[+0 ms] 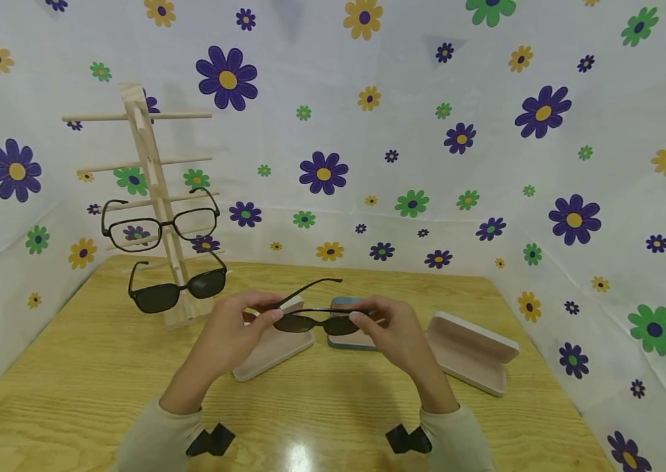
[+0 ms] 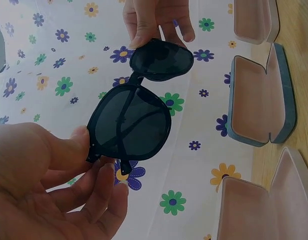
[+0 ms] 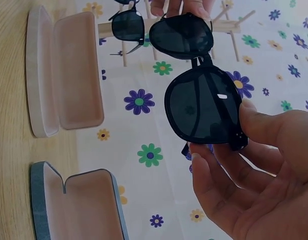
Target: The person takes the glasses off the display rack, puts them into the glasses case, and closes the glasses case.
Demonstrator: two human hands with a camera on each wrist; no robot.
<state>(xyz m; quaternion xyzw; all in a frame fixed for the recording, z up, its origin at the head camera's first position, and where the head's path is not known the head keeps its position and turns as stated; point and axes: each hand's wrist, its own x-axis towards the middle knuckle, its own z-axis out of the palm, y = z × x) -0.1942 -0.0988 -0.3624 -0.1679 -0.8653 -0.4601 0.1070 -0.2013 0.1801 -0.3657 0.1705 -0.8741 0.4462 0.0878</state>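
A pair of black sunglasses (image 1: 339,326) is held up in front of the body, lenses towards me, over the table. My left hand (image 1: 233,335) pinches its left end between thumb and fingers, at the hinge. At the other end, my right hand (image 1: 396,328) grips the frame the same way. One temple slants out behind the lenses to the right in the head view. Through a dark lens (image 2: 138,122) in the left wrist view, the temples show crossing behind. The right wrist view has the right thumb on the frame's corner, fingers curled behind.
A wooden display rack (image 1: 153,164) at the left carries clear eyeglasses (image 1: 135,235) and, lower, other dark sunglasses (image 1: 157,299). Behind the hands, open cases stand on the table (image 1: 321,419): a pale one (image 1: 276,354), a blue-grey one (image 1: 349,342) and another pale one (image 1: 477,367) at right.
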